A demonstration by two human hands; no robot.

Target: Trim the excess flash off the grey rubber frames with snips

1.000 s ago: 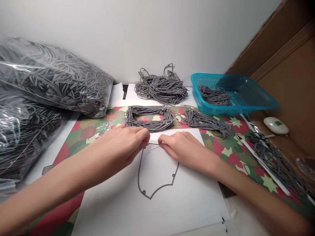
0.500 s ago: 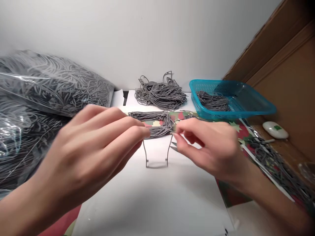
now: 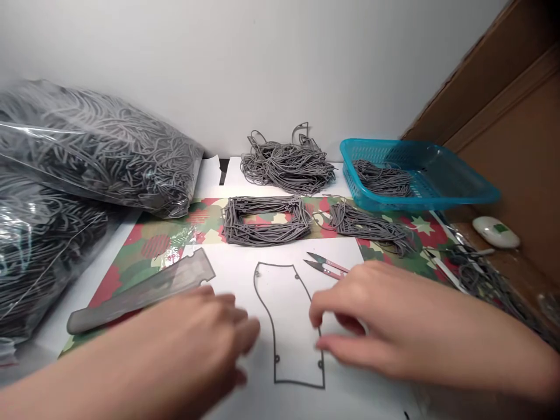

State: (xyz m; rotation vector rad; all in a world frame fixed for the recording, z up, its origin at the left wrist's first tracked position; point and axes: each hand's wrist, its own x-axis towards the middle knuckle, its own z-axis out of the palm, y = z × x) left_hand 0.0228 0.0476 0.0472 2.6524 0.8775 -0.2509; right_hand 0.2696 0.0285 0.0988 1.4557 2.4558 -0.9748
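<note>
A thin grey rubber-like gasket (image 3: pixel 300 383), a closed loop with small eyelets near its corners, lies on the white sheet (image 3: pixel 231 268). My left hand (image 3: pixel 205 338), blurred, hovers left of it with loosely bent fingers and nothing visible in them. At the loop's right side is my right hand (image 3: pixel 371 321), thumb and index finger apart on either side of the strip; whether they touch it I cannot tell. Thread snips (image 3: pixel 326 266) with pinkish handles lie just beyond that hand, partly covered. Left of the loop is a grey translucent template-like piece (image 3: pixel 144 291), partly behind my left hand.
Behind the sheet sit a rectangular stack of gaskets (image 3: pixel 266 236), a loose bundle (image 3: pixel 367 224) and a tangled heap (image 3: pixel 289 169). A blue basket (image 3: pixel 455 201) holds more. Clear bags of grey loops (image 3: pixel 109 151) fill the left; cardboard (image 3: pixel 503 116) stands at right.
Both hands have come down and nearer, moving apart. The gasket that hung between them now lies flat on the sheet. The translucent piece and snips are more exposed.
</note>
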